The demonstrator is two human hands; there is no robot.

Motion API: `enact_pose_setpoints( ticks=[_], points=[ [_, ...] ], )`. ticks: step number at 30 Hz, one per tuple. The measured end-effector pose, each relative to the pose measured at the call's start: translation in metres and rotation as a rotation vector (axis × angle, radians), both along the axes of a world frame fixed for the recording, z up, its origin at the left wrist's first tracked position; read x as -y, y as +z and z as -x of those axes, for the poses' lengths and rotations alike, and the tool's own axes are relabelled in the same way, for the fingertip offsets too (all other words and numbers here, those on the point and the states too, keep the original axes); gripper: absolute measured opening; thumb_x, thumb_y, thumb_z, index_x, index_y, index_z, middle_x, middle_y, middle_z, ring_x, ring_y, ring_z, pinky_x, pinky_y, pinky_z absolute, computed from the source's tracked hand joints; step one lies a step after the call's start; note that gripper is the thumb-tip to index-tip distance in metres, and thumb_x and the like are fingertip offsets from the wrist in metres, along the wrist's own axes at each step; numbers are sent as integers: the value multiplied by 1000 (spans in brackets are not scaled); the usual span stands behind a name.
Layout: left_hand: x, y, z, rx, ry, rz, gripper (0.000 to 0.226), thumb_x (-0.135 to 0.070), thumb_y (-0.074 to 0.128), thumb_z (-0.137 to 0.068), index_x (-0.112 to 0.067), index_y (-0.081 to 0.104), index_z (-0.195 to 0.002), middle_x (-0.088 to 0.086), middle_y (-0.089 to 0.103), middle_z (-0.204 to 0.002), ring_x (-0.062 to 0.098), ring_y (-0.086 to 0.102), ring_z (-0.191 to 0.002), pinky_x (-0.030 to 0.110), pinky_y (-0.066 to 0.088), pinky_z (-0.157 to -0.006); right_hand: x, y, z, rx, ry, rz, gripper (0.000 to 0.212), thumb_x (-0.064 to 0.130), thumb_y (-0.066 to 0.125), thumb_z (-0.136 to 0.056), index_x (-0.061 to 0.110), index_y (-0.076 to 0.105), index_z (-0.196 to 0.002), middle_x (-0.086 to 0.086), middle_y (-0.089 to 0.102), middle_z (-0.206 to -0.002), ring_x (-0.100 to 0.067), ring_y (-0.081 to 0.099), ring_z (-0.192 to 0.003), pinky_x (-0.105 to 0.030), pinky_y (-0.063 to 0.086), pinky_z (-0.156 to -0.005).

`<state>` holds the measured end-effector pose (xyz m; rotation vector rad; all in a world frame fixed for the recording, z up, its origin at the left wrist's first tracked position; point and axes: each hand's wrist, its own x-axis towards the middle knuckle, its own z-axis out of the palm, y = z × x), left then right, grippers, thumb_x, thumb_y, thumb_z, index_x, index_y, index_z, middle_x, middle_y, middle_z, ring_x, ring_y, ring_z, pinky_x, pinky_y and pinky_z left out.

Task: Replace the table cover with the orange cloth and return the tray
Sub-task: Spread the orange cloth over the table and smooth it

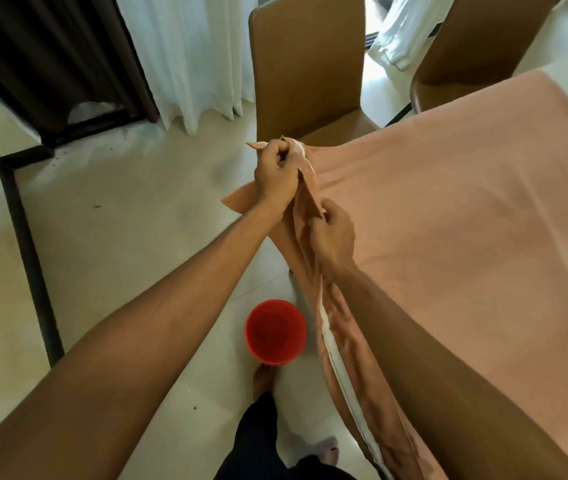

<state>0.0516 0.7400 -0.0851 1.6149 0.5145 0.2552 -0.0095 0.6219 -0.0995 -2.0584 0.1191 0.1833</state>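
The orange cloth lies spread over the table at the right, its left edge bunched and hanging down with a white hem showing. My left hand grips the cloth's corner, lifted a little above the table's near-left corner. My right hand pinches the gathered edge just below and to the right of the left hand. No tray is in view.
A red bucket stands on the pale tiled floor beside the table, close to my bare foot. Two tan chairs stand at the table's far side. White curtains and a dark door frame are at the back left.
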Motion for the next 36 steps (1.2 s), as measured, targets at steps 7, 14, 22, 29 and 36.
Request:
enact_pose_setpoints(
  ticks=[7, 14, 22, 29, 36],
  points=[
    [30, -40, 18, -112, -432, -428, 46, -44, 41, -103, -24, 42, -144, 5, 50, -144, 23, 49, -130, 35, 41, -108, 76, 19, -57, -207, -63, -176, 26, 23, 53, -101, 10, 76, -103, -10, 76, -101, -29, 71, -100, -49, 56, -95],
    [36, -85, 39, -435, -839, -1033, 87, -80, 22, -89, -38, -15, -155, 14, -22, -163, 35, -23, -149, 53, -12, -119, 165, 47, -105, -87, 45, 269, 26, 25, 55, -101, 9, 75, -95, -3, 72, -95, -16, 62, -88, -31, 44, -73],
    [36, -87, 37, -476, -879, -1157, 94, -87, 15, -82, -37, -18, -155, 15, -26, -162, 37, -27, -147, 54, -15, -117, 287, 51, -126, -30, -456, 255, 54, 36, 48, -101, 12, 44, -149, -12, 52, -148, -31, 49, -135, -37, 41, -110],
    [66, -78, 60, -368, -799, -1182, 83, -69, 32, -93, -29, 2, -159, 20, -8, -165, 39, -9, -151, 58, -4, -120, 269, -11, 11, -221, -459, 525, 91, 61, 66, -76, 32, 26, -152, -12, 46, -143, -40, 52, -126, -51, 49, -100],
    [177, -84, 180, -159, -797, -1114, 72, -58, 43, -87, -18, 42, -147, 19, 26, -160, 38, 17, -149, 60, 11, -120, 231, -19, 164, -128, -181, 498, 105, 39, 67, -65, 46, 13, -155, -8, 40, -147, -33, 49, -125, -49, 47, -102]
  ],
)
